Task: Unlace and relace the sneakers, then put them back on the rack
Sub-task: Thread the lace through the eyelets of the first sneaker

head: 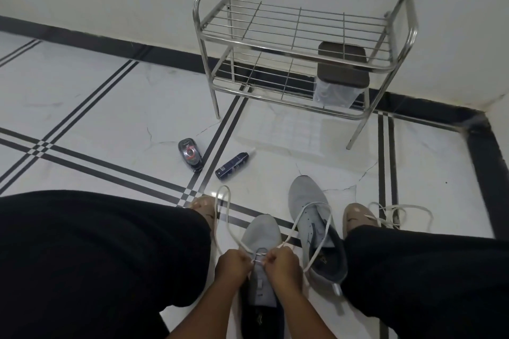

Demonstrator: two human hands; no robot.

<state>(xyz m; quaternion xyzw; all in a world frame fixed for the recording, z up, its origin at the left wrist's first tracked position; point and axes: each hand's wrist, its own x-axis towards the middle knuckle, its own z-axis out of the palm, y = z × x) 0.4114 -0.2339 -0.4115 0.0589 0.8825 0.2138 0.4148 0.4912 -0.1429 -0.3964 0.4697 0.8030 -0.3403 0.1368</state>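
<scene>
- The left hand (232,264) and the right hand (283,263) each pinch a white lace (224,210) over a grey shoe (261,237) on the floor (110,107).
- The lace makes big loops that go up on both sides of the shoe.
- A second grey shoe (314,217) lies just beside it, on the right.
- Another white lace (399,215) lies loose on the floor, far right.
- Black trouser legs (96,256) are on both sides.
- A dark spray can (234,165) and a small dark pack (190,154) lie on the floor.
- A metal rack (300,36) stands by the wall, with a clear tub with a dark lid (341,74) on the low shelf.
</scene>
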